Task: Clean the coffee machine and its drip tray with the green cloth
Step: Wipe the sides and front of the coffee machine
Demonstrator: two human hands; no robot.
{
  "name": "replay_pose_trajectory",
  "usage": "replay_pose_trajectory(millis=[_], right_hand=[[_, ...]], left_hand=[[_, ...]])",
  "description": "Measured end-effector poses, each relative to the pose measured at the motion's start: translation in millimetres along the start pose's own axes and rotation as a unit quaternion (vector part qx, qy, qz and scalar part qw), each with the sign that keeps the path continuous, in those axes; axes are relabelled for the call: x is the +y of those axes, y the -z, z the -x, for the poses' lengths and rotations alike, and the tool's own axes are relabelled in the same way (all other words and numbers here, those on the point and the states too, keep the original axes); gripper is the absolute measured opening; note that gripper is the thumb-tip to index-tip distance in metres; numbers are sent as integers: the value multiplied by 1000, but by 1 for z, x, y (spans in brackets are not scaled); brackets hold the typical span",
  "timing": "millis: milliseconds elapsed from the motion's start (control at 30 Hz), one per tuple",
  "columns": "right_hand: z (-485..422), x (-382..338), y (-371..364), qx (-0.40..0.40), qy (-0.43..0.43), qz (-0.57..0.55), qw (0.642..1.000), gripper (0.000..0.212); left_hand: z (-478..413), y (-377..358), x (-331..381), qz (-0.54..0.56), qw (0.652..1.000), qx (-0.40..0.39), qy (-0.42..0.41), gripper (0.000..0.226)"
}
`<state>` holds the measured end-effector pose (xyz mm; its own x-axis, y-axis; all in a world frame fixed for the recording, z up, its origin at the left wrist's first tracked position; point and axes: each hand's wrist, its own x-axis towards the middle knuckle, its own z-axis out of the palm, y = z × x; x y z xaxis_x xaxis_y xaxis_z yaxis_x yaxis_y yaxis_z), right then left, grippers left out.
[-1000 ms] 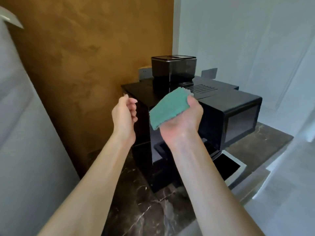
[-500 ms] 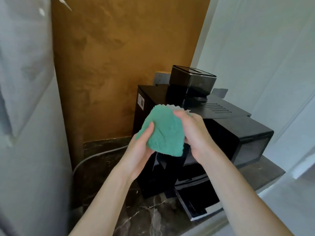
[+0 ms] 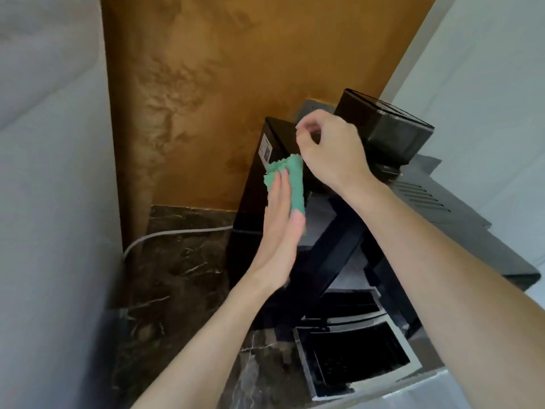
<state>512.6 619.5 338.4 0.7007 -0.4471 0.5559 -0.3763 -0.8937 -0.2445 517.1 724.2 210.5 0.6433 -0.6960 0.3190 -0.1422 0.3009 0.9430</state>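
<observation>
The black coffee machine [image 3: 472,246] stands on a dark marble counter [image 3: 177,276]. Its drip tray [image 3: 380,383], black with a silver rim, sticks out in front at the lower right. My left hand [image 3: 280,225] presses the green cloth [image 3: 296,184] against the machine's upper left side with straight fingers; part of the cloth shows above and beside the fingers. My right hand [image 3: 330,152] hovers just above the cloth, over the machine's top left corner. Its fingers are curled, and I see nothing in them.
A dark bean hopper [image 3: 392,128] sits on top of the machine. A grey cable [image 3: 165,234] runs across the counter to the machine's left side. An ochre wall [image 3: 221,84] is behind, and a pale panel [image 3: 44,202] closes the left.
Both hands held the cloth in front of the machine; now my right hand has let go and risen, while my left hand presses the cloth on the machine's side. The view shifted left and closer.
</observation>
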Motion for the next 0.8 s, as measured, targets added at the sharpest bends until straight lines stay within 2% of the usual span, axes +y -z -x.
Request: replay_pose_trajectory(millis=[67,167,300,433,500,633,733,800], right_hand=[[-7,-1,-13,10,37,26,999,22],[-15,-6,-25,33,75,30,996,23],[-17,-3,-27,21,100,45,994,28],[-20,1,-31,-4,117,63,991,32],[-23,3,-35,-11,115,69,991,32],[-24,7,-38,2,110,67,992,32],[-24,10,-37,-6,107,61,992,37],[-26,10,-39,-16,99,52,994,36]], left_hand=[[-12,3,0,106,991,70,49,65],[-25,0,-8,24,991,129,-18,52],[-36,-18,-29,-24,990,112,-80,64],[-20,-14,-64,3,993,73,-96,55],[-11,-11,-95,58,996,61,-29,54],[11,4,-180,140,956,99,238,102],[33,16,-251,106,941,97,307,125],[43,21,-266,99,931,91,340,122]])
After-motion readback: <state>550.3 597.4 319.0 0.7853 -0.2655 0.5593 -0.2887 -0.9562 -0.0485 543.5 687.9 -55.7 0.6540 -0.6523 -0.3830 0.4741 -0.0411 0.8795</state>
